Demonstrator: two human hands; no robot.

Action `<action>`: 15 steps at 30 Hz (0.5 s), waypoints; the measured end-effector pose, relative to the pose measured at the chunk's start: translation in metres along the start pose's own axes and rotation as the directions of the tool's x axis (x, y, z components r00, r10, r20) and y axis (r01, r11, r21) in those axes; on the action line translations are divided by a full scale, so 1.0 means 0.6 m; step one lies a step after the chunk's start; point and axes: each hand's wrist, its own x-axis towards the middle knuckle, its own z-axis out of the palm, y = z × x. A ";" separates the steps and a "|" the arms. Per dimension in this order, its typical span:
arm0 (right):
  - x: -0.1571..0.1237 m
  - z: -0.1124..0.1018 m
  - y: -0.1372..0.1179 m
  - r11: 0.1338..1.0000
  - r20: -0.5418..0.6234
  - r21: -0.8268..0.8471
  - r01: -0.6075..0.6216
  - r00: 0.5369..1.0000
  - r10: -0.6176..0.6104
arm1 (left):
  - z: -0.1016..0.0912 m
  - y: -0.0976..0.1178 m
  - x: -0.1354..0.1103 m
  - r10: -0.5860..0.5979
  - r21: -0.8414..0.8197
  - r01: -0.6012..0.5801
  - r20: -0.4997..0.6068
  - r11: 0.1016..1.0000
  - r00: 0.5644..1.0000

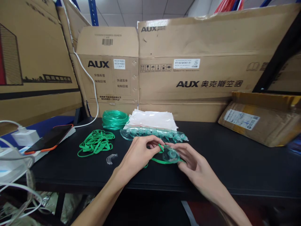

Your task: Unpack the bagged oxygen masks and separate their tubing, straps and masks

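Note:
Between my hands is a clear, green-tinted plastic mask (171, 154), its rounded shell facing me. My right hand (191, 158) is closed around the mask's right side. A green elastic strap (162, 162) loops below the mask, and one end shows near my left fingertips. My left hand (141, 150) pinches that strap at the mask's left edge; its fingertips are partly hidden. Just behind my hands lies a row of nested clear masks (152, 133). Left of my left hand are a heap of green elastic straps (96, 142) and several thin metal strips (111, 158).
A coil of green tubing (115, 119) and a stack of white plastic bags (151, 119) sit behind the masks. Large cardboard boxes (188, 91) wall the black table's back. A taped carton (261, 117) stands right; a phone (50, 138), chargers and white cables lie left.

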 end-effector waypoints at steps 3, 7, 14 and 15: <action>-0.001 -0.003 -0.002 0.999 -0.005 0.013 -0.036 0.999 0.036 | 0.002 0.001 -0.002 0.033 0.042 -0.032 -0.019 0.999 0.999; 0.002 -0.001 0.000 0.997 -0.105 0.015 -0.071 0.992 0.072 | 0.010 -0.003 -0.005 0.143 0.119 -0.140 -0.016 0.983 0.990; 0.010 0.003 0.006 0.999 -0.157 -0.010 -0.052 0.986 0.050 | 0.019 -0.016 -0.007 0.412 0.204 -0.406 0.015 0.891 0.911; 0.011 0.004 0.006 0.999 -0.163 0.002 -0.043 0.986 0.043 | 0.019 -0.016 -0.006 0.432 0.197 -0.427 0.023 0.882 0.902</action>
